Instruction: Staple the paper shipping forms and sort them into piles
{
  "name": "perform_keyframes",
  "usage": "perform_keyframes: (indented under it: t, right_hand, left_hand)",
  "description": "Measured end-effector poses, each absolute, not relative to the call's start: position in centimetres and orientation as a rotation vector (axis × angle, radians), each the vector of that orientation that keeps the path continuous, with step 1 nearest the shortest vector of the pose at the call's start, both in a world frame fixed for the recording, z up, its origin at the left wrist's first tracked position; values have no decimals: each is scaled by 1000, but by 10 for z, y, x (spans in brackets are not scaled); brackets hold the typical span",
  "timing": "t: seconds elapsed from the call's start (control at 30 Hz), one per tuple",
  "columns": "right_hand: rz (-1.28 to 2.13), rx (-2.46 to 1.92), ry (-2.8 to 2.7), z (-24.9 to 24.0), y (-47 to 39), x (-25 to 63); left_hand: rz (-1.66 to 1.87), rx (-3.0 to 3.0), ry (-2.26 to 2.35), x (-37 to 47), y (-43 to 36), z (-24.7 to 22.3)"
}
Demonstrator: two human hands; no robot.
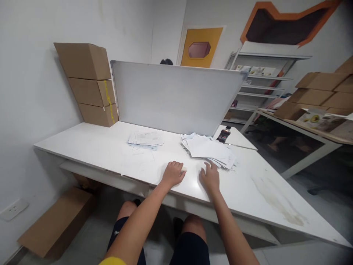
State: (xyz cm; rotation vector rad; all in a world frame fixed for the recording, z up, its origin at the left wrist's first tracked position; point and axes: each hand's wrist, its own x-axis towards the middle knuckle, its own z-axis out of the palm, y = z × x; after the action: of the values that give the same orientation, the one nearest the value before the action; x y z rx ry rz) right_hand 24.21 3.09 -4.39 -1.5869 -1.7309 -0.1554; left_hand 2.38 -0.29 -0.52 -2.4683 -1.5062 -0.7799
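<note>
My left hand [173, 173] is closed near the front edge of the white table [242, 187]. A small pale, cream-coloured piece [184, 169] sticks out between its thumb and fingers; the rest is hidden, so its kind does not show. My right hand [210, 178] is over the table with its fingers apart and nothing in them. Its fingertips are at the lower edge of a messy pile of white papers [207, 146]; whether they touch it I cannot tell. To the left lies a smaller, neater stack of papers [145, 138], with a loose written sheet [138, 162] in front.
A whiteboard [176, 95] stands along the table's back edge. Stacked cardboard boxes [96, 92] rise at the back left. A dark drink bottle [224, 134] stands behind the paper pile. Another cardboard box [57, 217] is on the floor at left; a second table [309, 127] with boxes is at right.
</note>
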Motion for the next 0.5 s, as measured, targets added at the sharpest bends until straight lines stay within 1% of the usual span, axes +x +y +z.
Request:
perform_keyframes:
  t: [0.07,0.13,0.2,0.27,0.3,0.37,0.43,0.5]
  right_hand:
    - [-150,-1709,-1753,-40,23,239]
    - [-150,-1853,-1671,-37,15,237]
    - [-124,-1984,-1562,-33,8,235]
    - [-80,-2067,-1510,-30,2,233]
    - [-60,-2090,-1510,-28,1,233]
    - [-38,-2111,-1543,-26,0,232]
    - [-21,-2122,-1585,-24,0,232]
    - [1,-2139,-1618,-24,0,233]
  left_hand:
    - [-872,-2323,-1618,15,-5,0]
    - [-877,-2128,-1829,-5,-9,2]
    - [-750,-1958,-2050,-36,-18,-2]
    - [-527,-1979,-2134,-76,-35,-13]
    - [-444,-2056,-2094,-98,-46,-20]
    - [-394,-2249,-1822,-141,-68,-33]
    - [-418,-2370,-1571,-178,-85,-37]
    - [-551,-2410,-1474,-206,-87,-27]
